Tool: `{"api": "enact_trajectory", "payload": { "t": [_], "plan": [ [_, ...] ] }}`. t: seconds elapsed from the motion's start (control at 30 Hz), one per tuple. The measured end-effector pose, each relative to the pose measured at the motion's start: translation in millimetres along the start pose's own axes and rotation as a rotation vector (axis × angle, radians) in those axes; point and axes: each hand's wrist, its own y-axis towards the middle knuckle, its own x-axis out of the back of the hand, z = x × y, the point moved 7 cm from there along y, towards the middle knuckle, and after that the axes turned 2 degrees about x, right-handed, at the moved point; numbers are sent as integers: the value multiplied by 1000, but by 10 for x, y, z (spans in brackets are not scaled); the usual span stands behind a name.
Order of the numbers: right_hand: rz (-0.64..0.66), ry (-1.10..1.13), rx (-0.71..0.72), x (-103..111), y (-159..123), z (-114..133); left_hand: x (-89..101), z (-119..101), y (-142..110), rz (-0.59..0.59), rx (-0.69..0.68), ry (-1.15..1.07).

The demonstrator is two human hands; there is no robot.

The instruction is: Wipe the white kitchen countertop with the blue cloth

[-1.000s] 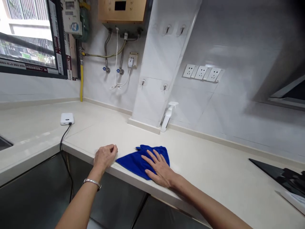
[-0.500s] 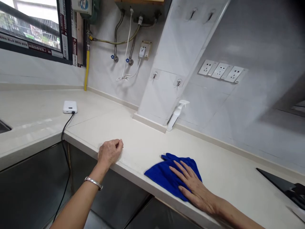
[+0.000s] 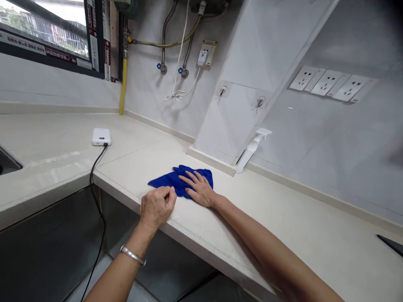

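Observation:
A crumpled blue cloth (image 3: 171,179) lies on the cream countertop (image 3: 283,222), a short way in from its front edge. My right hand (image 3: 199,189) lies flat on the cloth with its fingers stretched out, pressing it down. My left hand (image 3: 156,206) rests on the counter's front edge right beside the cloth, fingers curled into a loose fist with nothing visible in them. A metal bracelet sits on that wrist.
A white spray bottle (image 3: 252,147) leans against the tiled pillar behind the cloth. A white power bank (image 3: 101,136) with a black cable hanging off the edge lies at the left. Wall sockets (image 3: 330,82), pipes and a window are beyond. A sink corner shows far left.
My right hand has slid the blue cloth leftward and farther from the edge, up beside my left hand. The view has also shifted, and the left hand stays on the counter edge.

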Motion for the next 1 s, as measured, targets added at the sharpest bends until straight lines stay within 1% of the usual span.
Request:
{"api": "enact_trajectory", "payload": {
  "t": [0.1,0.2,0.27,0.37,0.47,0.57,0.63,0.7,0.77,0.8,0.87,0.93,1.0],
  "plan": [
    [26,24,-78,-7,392,108,3,-7,-6,-5,-12,-12],
    [56,57,-177,0,675,201,0,1,-4,8,-8,-14],
    [60,64,-222,23,772,254,-8,11,4,18,-2,-4],
    [37,54,-246,68,765,327,-34,27,20,44,11,16],
    [29,31,-256,84,617,386,-52,42,28,85,35,27],
    [32,29,-251,94,406,407,-33,59,27,113,78,29],
    [51,76,-209,83,248,388,-4,59,29,114,103,-4],
    [34,168,-125,75,74,336,12,46,38,122,113,-42],
    [-77,271,-40,95,-128,226,-2,24,52,160,103,-34],
    [-157,304,-26,106,-242,141,-16,13,61,188,92,-5],
    [-284,295,-52,91,-476,-41,-60,-2,73,264,68,78],
    [-327,218,-91,39,-683,-153,-104,-5,75,346,54,162],
    [-334,155,-80,13,-847,-148,-131,-11,74,396,48,217]
  ]
}}
